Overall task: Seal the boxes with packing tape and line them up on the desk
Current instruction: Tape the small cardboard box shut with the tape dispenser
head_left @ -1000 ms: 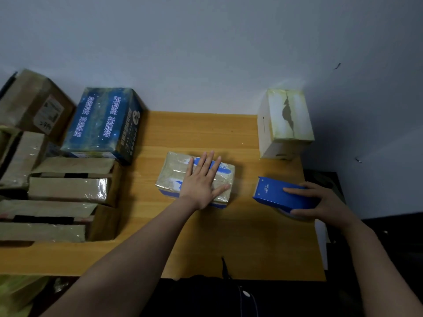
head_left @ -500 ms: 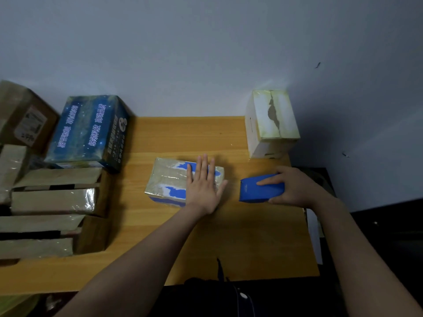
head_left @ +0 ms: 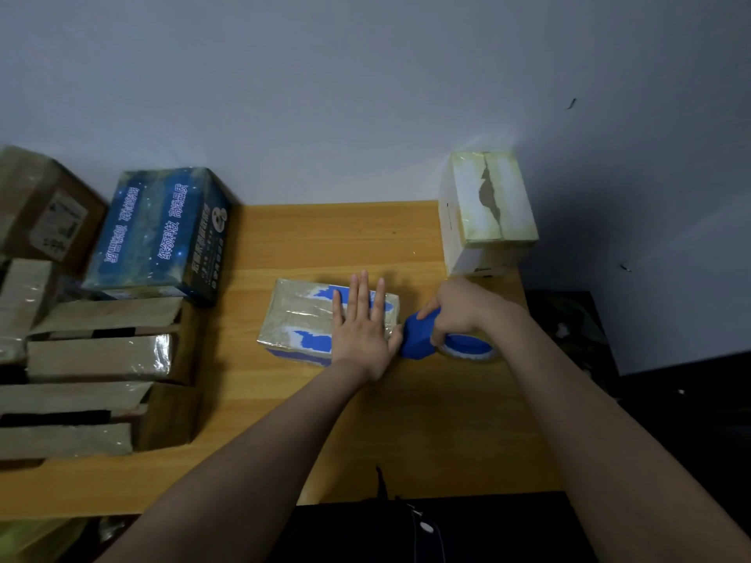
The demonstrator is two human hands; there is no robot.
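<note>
- The small blue box, wrapped in clear tape, lies mid-desk.
- The left hand presses flat on it, fingers straight.
- The right hand grips a blue tape dispenser at the box's right end.
- A white box stands behind.

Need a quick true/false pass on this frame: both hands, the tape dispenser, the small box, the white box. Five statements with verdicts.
1. The left hand lies flat on the small box. True.
2. The right hand holds nothing. False: the right hand grips the blue tape dispenser at the small box's right end.
3. The white box stands at the back right corner of the desk. True.
4. The white box touches the small box. False: bare desk lies between them.
5. The dark blue box sits to the right of the small box. False: it sits to the left, further back.
</note>
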